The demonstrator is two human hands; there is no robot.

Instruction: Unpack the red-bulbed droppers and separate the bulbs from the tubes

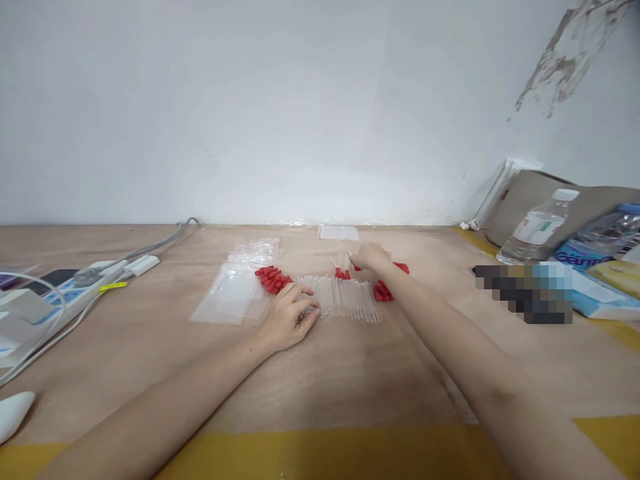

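Note:
A row of several clear thin droppers (pixel 345 299) lies side by side on the wooden table (pixel 330 373), some with red rubber bulbs (pixel 273 278) at the left end and more red bulbs (pixel 384 291) at the right. My left hand (pixel 290 319) rests palm down on the left end of the row, fingers curled over the tubes. My right hand (pixel 369 260) is farther back, fingers pinched on a dropper with a red bulb. Clear plastic bags (pixel 235 293) lie just left of the row.
A white power strip (pixel 75 293) with plugs and grey cables sits at the left. A water bottle (pixel 537 228), cardboard and packets crowd the right side. A small clear bag (pixel 339 232) lies by the wall. Yellow tape runs along the table's near edge.

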